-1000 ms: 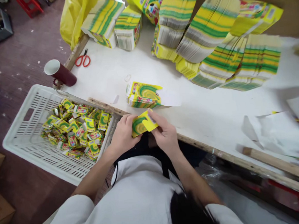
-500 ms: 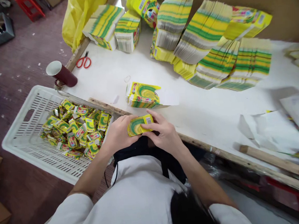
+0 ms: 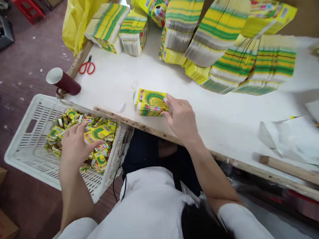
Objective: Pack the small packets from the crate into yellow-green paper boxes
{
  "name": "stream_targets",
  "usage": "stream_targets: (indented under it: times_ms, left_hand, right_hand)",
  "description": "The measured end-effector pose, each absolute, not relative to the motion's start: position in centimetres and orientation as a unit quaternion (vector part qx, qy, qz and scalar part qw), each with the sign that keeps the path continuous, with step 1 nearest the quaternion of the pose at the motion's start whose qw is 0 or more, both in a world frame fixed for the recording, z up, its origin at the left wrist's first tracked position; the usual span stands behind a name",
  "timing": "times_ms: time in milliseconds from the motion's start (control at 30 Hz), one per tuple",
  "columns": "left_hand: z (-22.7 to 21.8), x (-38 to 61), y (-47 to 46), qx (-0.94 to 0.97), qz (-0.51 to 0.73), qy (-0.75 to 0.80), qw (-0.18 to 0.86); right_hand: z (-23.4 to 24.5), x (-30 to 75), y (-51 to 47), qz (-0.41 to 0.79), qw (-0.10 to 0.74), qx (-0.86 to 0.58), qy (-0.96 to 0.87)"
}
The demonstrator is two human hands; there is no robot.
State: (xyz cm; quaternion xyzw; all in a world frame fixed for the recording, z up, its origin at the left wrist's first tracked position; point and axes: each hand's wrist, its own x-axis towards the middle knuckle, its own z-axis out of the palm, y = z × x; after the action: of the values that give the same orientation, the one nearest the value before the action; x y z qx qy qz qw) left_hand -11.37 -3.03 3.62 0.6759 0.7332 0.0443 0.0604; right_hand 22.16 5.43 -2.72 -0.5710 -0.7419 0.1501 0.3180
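My left hand (image 3: 74, 144) hangs over the white crate (image 3: 25, 141) with a folded yellow-green box (image 3: 98, 132) at its fingertips, above the pile of folded boxes (image 3: 65, 121). The fingers curl round the box's near end. My right hand (image 3: 181, 117) rests on the white table (image 3: 217, 122), its fingertips pinching the right edge of a small stack of flat yellow-green cartons (image 3: 150, 101).
Large fanned stacks of flat cartons (image 3: 225, 44) fill the back of the table. Red scissors (image 3: 87, 67) and a dark red cup (image 3: 62, 81) lie at the left edge. A yellow bag (image 3: 78, 15), loose paper (image 3: 296, 138) and a wooden stick (image 3: 293, 169) are nearby.
Both hands held one box in front of my chest. The left hand has carried it left over the crate; the right hand has reached forward to the small carton stack.
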Motion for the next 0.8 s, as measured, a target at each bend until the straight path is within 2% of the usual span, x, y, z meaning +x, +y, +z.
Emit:
stream_targets:
  times_ms: [33, 100, 200, 300, 367, 467, 600, 800]
  left_hand:
    - [3.7, -11.5, -3.2, 0.664, 0.052, 0.741, 0.085]
    - [3.3, -10.4, -3.4, 0.656, 0.079, 0.723, 0.201]
    - [1.3, -5.9, -3.0, 0.652, 0.156, 0.624, 0.402]
    - [-1.1, -0.5, -2.2, 0.606, 0.330, 0.509, 0.515]
    - [-1.8, 2.7, -1.7, 0.530, 0.458, 0.486, 0.523]
    - [-1.4, 5.5, -1.1, 0.440, 0.567, 0.519, 0.466]
    - [-0.9, 6.1, -0.5, 0.407, 0.631, 0.533, 0.390]
    - [-3.2, 3.9, -1.5, 0.444, 0.593, 0.517, 0.429]
  right_hand:
    - [-2.9, 22.0, 5.8, 0.148, 0.294, -0.580, -0.745]
    - [-3.0, 21.8, 5.9, 0.142, 0.283, -0.588, -0.745]
    - [-1.9, 21.8, 4.7, 0.148, 0.339, -0.569, -0.734]
    - [-0.5, 21.5, 2.1, 0.242, 0.386, -0.504, -0.734]
    - [-0.2, 21.0, 0.2, 0.353, 0.387, -0.445, -0.726]
    - [-0.8, 19.5, -2.2, 0.493, 0.415, -0.371, -0.668]
    - [-1.7, 17.7, -3.6, 0.495, 0.450, -0.382, -0.638]
    - [-2.4, 18.8, -2.3, 0.495, 0.453, -0.411, -0.617]
